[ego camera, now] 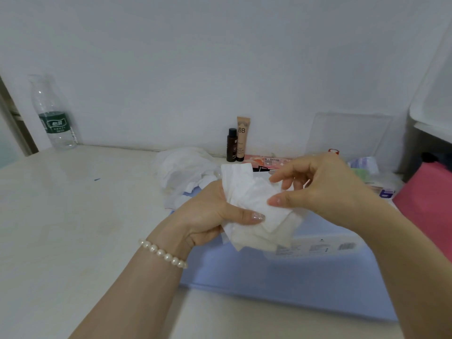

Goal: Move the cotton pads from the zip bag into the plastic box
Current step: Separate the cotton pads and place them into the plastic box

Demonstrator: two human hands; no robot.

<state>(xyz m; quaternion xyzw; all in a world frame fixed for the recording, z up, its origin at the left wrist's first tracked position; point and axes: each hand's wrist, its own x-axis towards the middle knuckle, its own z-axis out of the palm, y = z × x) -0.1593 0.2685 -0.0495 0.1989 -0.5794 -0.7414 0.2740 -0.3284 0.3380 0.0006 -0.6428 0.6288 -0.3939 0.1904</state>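
Note:
A loose stack of white square cotton pads (254, 204) sits in my left hand (210, 216), thumb pressed across its lower edge. My right hand (325, 189) touches the stack from the right, thumb tip on the top pad and fingers spread above it. Both hands hover over a pale blue zip bag (305, 272) lying flat on the table. A clear plastic box (349, 135) with an upright open lid stands at the back right, partly hidden by my right hand. More white pads (186, 172) lie in a heap behind my left hand.
A clear water bottle (52, 113) with a green label stands at the far left by the wall. A small dark bottle (231, 145) and a beige BB tube (242, 138) stand at the back. A pink item (428, 204) and grey drawer unit (433, 148) occupy the right.

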